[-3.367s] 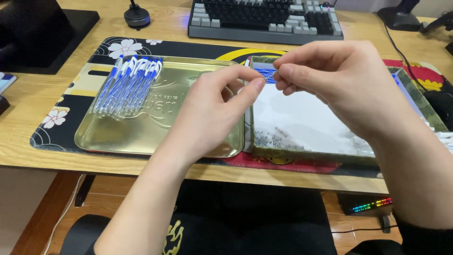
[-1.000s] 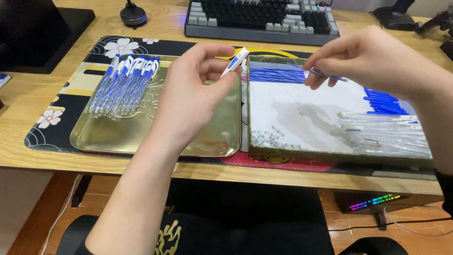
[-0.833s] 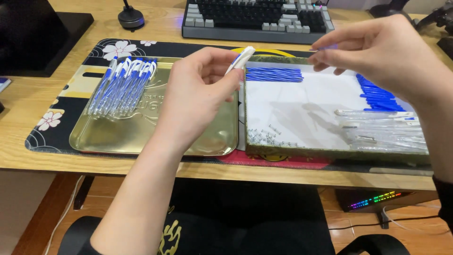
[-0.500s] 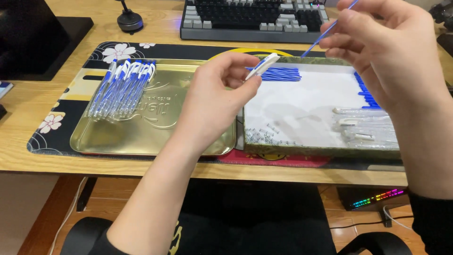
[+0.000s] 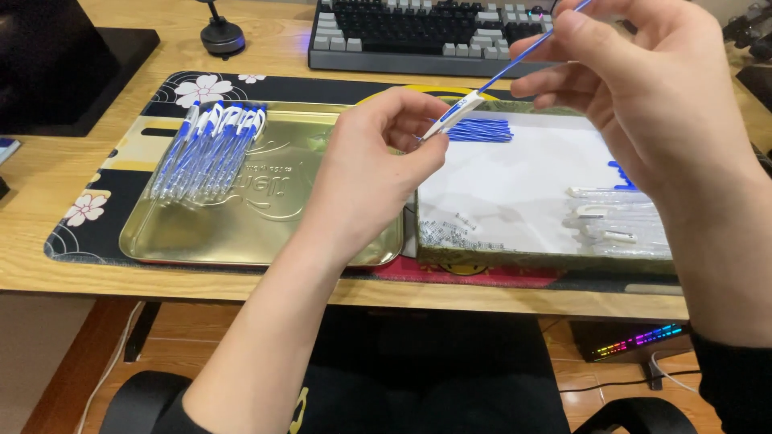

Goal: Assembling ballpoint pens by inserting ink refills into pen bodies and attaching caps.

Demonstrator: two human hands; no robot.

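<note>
My left hand pinches a clear pen barrel with a white and blue end, held above the gap between two trays. My right hand holds a thin blue ink refill by its upper end; the refill's lower end meets the barrel's open end. Below lies a white-lined tray with a bunch of blue refills, clear barrels at its right and small springs at its front left. A gold tray on the left holds several assembled blue pens.
A dark floral desk mat lies under both trays on a wooden desk. A keyboard stands behind, a black monitor base at the far left. A black chair and a device with coloured lights are below the desk edge.
My right hand lifted a blue refill out of the white tray and brought its tip to the barrel in my left hand. The view has shifted left a little.
</note>
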